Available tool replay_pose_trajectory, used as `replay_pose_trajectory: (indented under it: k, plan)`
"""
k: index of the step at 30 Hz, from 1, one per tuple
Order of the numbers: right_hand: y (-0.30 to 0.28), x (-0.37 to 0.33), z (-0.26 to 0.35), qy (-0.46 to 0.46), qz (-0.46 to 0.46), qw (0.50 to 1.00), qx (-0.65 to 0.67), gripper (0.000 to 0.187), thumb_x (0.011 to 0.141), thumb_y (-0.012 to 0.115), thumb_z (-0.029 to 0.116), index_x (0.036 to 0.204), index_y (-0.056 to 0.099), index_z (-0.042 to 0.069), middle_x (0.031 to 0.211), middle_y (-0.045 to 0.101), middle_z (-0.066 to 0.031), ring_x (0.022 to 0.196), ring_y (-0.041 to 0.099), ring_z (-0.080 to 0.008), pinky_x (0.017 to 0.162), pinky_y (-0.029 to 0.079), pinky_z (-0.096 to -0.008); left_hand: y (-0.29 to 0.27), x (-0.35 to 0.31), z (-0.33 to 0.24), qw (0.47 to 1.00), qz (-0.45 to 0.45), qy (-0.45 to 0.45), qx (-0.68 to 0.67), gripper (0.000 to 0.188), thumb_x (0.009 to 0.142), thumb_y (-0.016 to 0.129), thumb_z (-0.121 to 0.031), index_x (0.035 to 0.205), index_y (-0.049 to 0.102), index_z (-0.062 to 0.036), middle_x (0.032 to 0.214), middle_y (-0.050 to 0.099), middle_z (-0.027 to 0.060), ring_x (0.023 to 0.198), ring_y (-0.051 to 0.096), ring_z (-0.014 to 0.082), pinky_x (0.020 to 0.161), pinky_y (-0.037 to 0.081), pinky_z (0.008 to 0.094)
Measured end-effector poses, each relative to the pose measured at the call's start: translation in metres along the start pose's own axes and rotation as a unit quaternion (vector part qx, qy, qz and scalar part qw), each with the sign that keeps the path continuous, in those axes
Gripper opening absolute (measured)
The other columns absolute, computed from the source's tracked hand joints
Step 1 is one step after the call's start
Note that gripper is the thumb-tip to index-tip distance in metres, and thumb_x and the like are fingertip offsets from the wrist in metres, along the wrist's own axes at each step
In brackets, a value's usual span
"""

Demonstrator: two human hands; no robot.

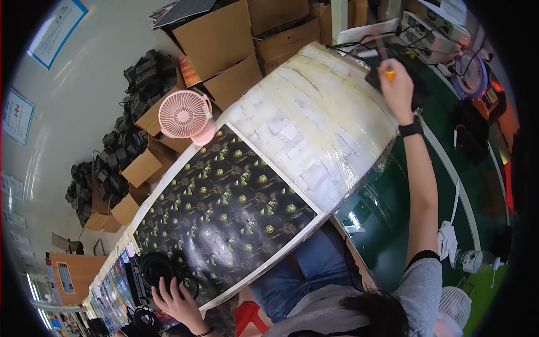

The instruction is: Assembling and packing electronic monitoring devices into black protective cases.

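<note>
My left hand (178, 306) is at the lower left, fingers spread. Its fingertips are beside a black coiled cable (154, 267) and a black box-shaped device (133, 281); whether they touch these, I cannot tell. Far to the right, my right hand (397, 90) is closed around a tool with an orange handle (391, 74). The tool's thin upper part is blurred, so its exact kind does not show. That hand is above a dark pad or box (418, 84) by the far end of the white taped surface (303, 112).
A dark patterned mat (224, 208) covers the near table. On its far edge stands a pink fan (184, 115). Cardboard boxes (213, 39) and piled black devices (149, 84) lie beyond. Right, on the green surface (382, 224), are cables, a plastic bottle (469, 261) and electronics (429, 39).
</note>
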State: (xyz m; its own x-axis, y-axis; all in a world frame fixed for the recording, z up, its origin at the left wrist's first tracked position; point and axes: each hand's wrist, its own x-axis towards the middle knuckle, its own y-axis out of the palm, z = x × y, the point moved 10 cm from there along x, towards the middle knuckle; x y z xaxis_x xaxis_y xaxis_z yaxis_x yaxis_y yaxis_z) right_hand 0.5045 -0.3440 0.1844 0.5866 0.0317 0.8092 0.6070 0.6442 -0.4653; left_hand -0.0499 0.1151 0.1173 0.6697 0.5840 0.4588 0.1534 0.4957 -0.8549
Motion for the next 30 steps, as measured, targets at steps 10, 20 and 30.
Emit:
replay_pose_trajectory:
  k: [10,20,30]
  plan:
    - [-0.008,-0.106,0.196,-0.051,0.474,0.808,0.347,0.008,0.078,0.065,0.001,0.082,0.058,0.003,0.087,0.066,-0.0106,0.084,0.067,-0.0247,0.077,0.05,-0.0322,-0.036,0.017,-0.171,0.928,-0.055,0.209,-0.305,0.035,0.078,0.075,-0.009,0.112,0.071,-0.0153,0.132,0.06,0.0075,0.128,0.048,0.0378,0.106,0.039,0.0524]
    - [-0.067,0.001,-0.024,0.032,0.066,0.997,0.036,0.017,0.092,0.065,0.017,0.106,0.069,0.009,0.102,0.071,-0.0114,0.096,0.069,-0.0283,0.085,0.053,-0.0362,-0.059,-0.001,-0.285,0.844,0.001,0.331,-0.422,0.063,0.079,0.078,-0.016,0.137,0.054,-0.007,0.146,0.046,0.0195,0.133,0.044,0.0405,0.11,0.036,0.0535]
    - [-0.172,-0.114,-0.376,0.245,0.237,0.779,-0.526,0.054,0.094,0.06,0.029,0.144,0.047,0.014,0.145,0.048,-0.0103,0.14,0.039,-0.0273,0.106,0.038,-0.063,-0.036,0.005,-0.273,0.818,-0.001,0.317,-0.48,0.057,0.08,0.077,-0.013,0.133,0.059,-0.0115,0.144,0.049,0.0167,0.132,0.047,0.0386,0.11,0.036,0.0514]
